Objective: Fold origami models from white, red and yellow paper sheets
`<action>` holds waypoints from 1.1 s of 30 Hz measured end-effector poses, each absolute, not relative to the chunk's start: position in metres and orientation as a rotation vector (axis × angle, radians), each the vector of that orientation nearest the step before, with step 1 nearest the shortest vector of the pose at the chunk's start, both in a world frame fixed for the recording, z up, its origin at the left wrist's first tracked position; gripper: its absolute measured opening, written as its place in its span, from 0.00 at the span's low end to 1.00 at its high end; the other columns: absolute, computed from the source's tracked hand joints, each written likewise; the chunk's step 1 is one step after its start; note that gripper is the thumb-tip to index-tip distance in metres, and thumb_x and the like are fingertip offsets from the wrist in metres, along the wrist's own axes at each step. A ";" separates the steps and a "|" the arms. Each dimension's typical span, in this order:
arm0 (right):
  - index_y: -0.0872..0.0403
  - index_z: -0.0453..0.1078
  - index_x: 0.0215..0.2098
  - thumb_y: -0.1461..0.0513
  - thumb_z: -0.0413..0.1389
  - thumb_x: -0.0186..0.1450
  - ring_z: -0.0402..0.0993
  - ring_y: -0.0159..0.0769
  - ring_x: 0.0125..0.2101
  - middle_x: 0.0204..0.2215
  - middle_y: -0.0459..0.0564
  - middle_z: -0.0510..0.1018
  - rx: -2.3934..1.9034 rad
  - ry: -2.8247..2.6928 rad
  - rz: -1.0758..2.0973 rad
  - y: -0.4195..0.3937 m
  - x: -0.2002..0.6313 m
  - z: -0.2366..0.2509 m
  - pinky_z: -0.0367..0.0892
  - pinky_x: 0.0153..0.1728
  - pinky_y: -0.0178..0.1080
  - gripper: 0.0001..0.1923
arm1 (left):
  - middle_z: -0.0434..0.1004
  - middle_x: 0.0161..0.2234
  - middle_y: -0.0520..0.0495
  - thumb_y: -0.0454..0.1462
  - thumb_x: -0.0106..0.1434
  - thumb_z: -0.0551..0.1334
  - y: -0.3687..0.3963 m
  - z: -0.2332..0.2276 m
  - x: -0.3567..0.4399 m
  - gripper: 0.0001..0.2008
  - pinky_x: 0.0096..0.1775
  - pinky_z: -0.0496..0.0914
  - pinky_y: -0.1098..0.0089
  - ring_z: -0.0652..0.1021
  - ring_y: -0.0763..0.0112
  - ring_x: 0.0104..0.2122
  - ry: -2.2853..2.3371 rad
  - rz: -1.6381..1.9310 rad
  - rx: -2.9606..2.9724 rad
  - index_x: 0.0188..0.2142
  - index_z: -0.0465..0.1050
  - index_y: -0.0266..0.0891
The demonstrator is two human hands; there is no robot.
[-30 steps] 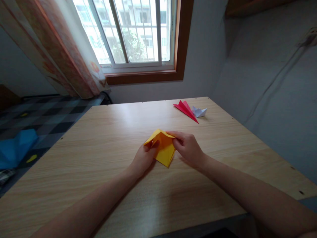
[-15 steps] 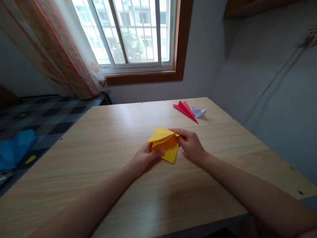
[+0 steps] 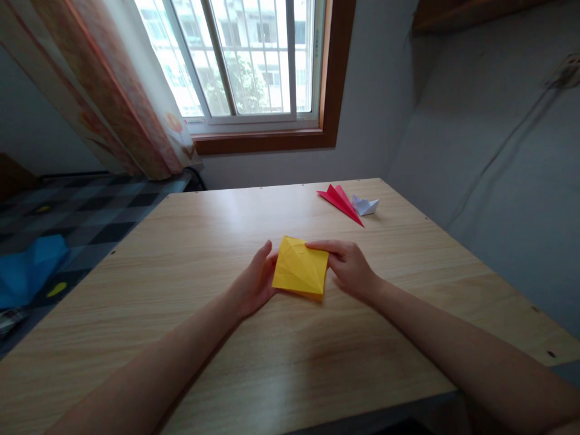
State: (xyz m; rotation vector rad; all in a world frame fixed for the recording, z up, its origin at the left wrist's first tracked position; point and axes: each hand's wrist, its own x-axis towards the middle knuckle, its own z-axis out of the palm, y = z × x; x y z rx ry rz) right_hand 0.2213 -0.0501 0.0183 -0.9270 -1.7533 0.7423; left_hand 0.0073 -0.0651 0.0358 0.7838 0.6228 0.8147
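Note:
A folded square of yellow paper point(image 3: 299, 266), with creases across its face, is held up between my two hands near the middle of the table. My right hand point(image 3: 348, 263) pinches its right upper edge, index finger along the top. At the left edge is my left hand point(image 3: 256, 281), open, with its thumb raised away from the paper. The other left fingers are partly hidden behind the sheet.
Beyond my right hand lie a red paper plane point(image 3: 339, 202) and a white paper boat point(image 3: 365, 205) on the wooden table point(image 3: 181, 260). Left of the table, blue paper point(image 3: 34, 266) rests on a checked bed cover point(image 3: 104, 202). A window stands behind.
The yellow paper's raised flap has come down, so it now shows a flat square face. My left thumb has let go and lifted; my right hand keeps its hold.

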 end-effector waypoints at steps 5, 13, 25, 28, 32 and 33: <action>0.47 0.79 0.46 0.71 0.49 0.62 0.79 0.37 0.45 0.45 0.46 0.82 -0.836 -1.866 0.770 -0.055 0.221 0.022 0.73 0.48 0.42 0.23 | 0.82 0.42 0.37 0.45 0.66 0.61 -0.064 0.030 0.013 0.18 0.45 0.75 0.64 0.82 0.58 0.41 0.825 0.890 0.727 0.46 0.75 0.33; 0.49 0.79 0.46 0.70 0.50 0.61 0.78 0.37 0.46 0.45 0.48 0.82 -0.821 -1.798 0.924 -0.053 0.219 0.019 0.72 0.48 0.41 0.21 | 0.83 0.36 0.39 0.40 0.64 0.64 -0.072 0.033 0.015 0.12 0.33 0.76 0.69 0.82 0.64 0.30 0.859 0.948 0.782 0.42 0.76 0.33; 0.54 0.73 0.52 0.56 0.52 0.64 0.74 0.34 0.31 0.32 0.49 0.78 -0.794 -1.313 1.606 -0.045 0.220 0.015 0.70 0.25 0.32 0.21 | 0.83 0.37 0.39 0.42 0.58 0.69 -0.075 0.030 0.018 0.16 0.34 0.77 0.67 0.82 0.62 0.31 0.910 1.045 0.799 0.42 0.76 0.33; 0.54 0.73 0.51 0.49 0.56 0.64 0.74 0.34 0.31 0.35 0.50 0.78 -0.888 -1.350 1.603 -0.043 0.219 0.014 0.70 0.25 0.32 0.23 | 0.83 0.37 0.39 0.44 0.57 0.70 -0.075 0.028 0.017 0.18 0.35 0.77 0.67 0.82 0.61 0.32 0.910 1.050 0.844 0.42 0.76 0.34; 0.55 0.76 0.43 0.48 0.61 0.61 0.74 0.33 0.30 0.32 0.49 0.78 -0.924 -1.443 1.612 -0.043 0.219 0.012 0.70 0.26 0.32 0.21 | 0.82 0.37 0.41 0.46 0.57 0.70 -0.078 0.029 0.017 0.19 0.35 0.75 0.68 0.82 0.62 0.32 0.924 1.045 0.924 0.42 0.76 0.34; 0.56 0.76 0.40 0.48 0.62 0.60 0.74 0.33 0.30 0.31 0.48 0.77 -0.925 -1.459 1.621 -0.043 0.219 0.011 0.70 0.26 0.32 0.20 | 0.82 0.36 0.42 0.46 0.57 0.70 -0.078 0.030 0.018 0.19 0.34 0.75 0.68 0.81 0.63 0.32 0.933 1.047 0.941 0.41 0.76 0.35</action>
